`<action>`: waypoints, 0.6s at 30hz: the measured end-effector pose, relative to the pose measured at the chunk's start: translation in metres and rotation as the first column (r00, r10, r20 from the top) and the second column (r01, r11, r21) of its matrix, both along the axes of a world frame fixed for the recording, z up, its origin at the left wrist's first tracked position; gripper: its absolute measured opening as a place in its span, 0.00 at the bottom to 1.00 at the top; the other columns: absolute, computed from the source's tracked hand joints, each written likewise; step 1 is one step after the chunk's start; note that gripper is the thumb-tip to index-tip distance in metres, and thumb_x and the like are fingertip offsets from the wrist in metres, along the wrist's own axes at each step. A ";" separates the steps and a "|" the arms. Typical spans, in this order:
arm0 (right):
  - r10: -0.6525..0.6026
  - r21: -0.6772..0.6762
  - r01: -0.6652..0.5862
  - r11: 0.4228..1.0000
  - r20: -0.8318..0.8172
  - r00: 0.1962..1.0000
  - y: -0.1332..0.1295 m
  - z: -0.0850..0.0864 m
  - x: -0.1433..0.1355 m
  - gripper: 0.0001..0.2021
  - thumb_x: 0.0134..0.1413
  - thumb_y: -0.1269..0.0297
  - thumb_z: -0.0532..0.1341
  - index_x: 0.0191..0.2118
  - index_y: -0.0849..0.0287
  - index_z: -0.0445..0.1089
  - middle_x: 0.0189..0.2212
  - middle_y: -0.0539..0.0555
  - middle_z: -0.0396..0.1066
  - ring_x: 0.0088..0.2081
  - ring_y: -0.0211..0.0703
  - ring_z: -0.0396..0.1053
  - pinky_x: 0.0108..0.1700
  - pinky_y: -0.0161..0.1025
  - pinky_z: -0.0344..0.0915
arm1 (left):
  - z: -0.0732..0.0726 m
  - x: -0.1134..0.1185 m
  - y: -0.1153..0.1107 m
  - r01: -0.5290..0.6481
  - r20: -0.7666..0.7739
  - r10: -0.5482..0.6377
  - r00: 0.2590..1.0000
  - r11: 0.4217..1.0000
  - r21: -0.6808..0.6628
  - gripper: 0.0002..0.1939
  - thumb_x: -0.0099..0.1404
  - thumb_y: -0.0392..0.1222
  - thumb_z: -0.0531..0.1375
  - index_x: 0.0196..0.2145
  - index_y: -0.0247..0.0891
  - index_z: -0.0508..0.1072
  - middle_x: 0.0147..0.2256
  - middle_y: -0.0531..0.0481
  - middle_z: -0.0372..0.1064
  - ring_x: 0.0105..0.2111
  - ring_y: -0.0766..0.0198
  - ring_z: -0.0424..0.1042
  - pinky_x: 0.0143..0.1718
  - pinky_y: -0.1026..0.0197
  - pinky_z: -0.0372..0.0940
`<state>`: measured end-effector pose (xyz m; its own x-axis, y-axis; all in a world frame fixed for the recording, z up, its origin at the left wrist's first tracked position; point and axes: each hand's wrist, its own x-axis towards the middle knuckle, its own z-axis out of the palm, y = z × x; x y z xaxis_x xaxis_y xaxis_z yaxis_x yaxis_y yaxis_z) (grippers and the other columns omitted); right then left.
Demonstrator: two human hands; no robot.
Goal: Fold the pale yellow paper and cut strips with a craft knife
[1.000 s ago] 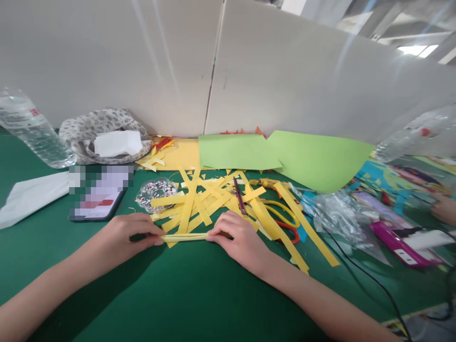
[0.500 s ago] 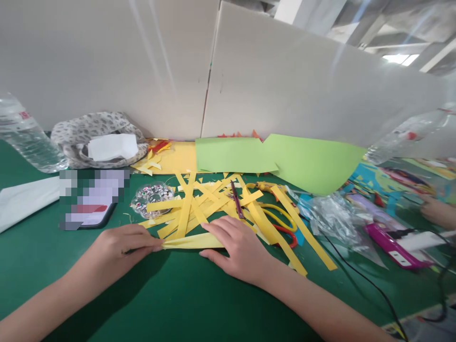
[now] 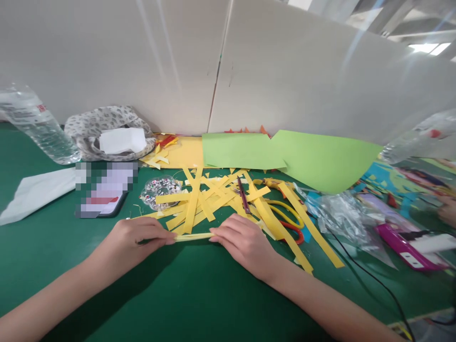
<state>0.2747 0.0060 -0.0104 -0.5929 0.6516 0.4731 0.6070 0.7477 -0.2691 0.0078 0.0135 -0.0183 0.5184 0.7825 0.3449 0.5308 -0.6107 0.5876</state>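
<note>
A narrow pale-yellow paper strip (image 3: 194, 236) is stretched level between my two hands, just above the green table. My left hand (image 3: 146, 237) pinches its left end between thumb and fingers. At the right end, my right hand (image 3: 242, 242) is closed on it, thumb below and fingers on top. Right behind the strip lies a loose heap of yellow paper strips (image 3: 210, 202). On that heap rests a dark red pen-like tool (image 3: 243, 195). Scissors with yellow and red handles (image 3: 287, 216) are partly covered by strips.
Left are a phone (image 3: 107, 190), a round case of small beads (image 3: 160, 192), a cloth pouch (image 3: 110, 118) and a bottle (image 3: 42, 128). Green paper (image 3: 320, 159) leans by the wall. Right are crumpled plastic (image 3: 342, 216), a magenta power strip (image 3: 409, 251), a black cable (image 3: 370, 273) and another person's hand (image 3: 448, 209).
The strip has gone from a wider, flared shape to a narrow one. My right thumb and fingers have closed on its right end. The view has shifted slightly.
</note>
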 end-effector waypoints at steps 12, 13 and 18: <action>-0.019 -0.032 0.016 0.999 -0.090 0.996 0.000 -0.005 0.001 0.09 0.57 0.65 0.59 0.38 0.61 0.75 0.27 0.54 0.73 0.29 0.39 0.65 0.32 0.38 0.64 | 0.013 0.003 -0.001 -0.076 0.010 0.083 0.996 0.948 -0.309 0.06 0.59 0.44 0.60 0.28 0.44 0.78 0.27 0.56 0.74 0.28 0.67 0.71 0.31 0.67 0.66; -0.020 -0.033 0.017 0.999 -0.092 0.996 0.000 -0.006 0.001 0.09 0.57 0.64 0.59 0.38 0.61 0.75 0.27 0.54 0.73 0.29 0.39 0.66 0.33 0.38 0.64 | 0.014 0.003 -0.001 -0.095 -0.005 0.099 0.995 0.935 -0.341 0.06 0.58 0.45 0.61 0.27 0.44 0.78 0.27 0.56 0.74 0.28 0.67 0.72 0.32 0.67 0.66; 0.007 -0.066 -0.012 0.998 -0.066 0.998 0.000 -0.005 0.001 0.12 0.56 0.62 0.60 0.43 0.62 0.73 0.30 0.55 0.74 0.32 0.40 0.67 0.34 0.39 0.66 | 0.017 0.001 0.002 -0.169 -0.101 0.137 0.985 0.871 -0.461 0.07 0.55 0.48 0.62 0.25 0.44 0.76 0.28 0.55 0.74 0.30 0.65 0.72 0.34 0.65 0.66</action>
<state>0.2761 0.0059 -0.0155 -0.5683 0.6771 0.4675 0.5793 0.7327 -0.3571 0.0086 0.0157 -0.0013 0.3871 0.9155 -0.1094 0.6408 -0.1818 0.7458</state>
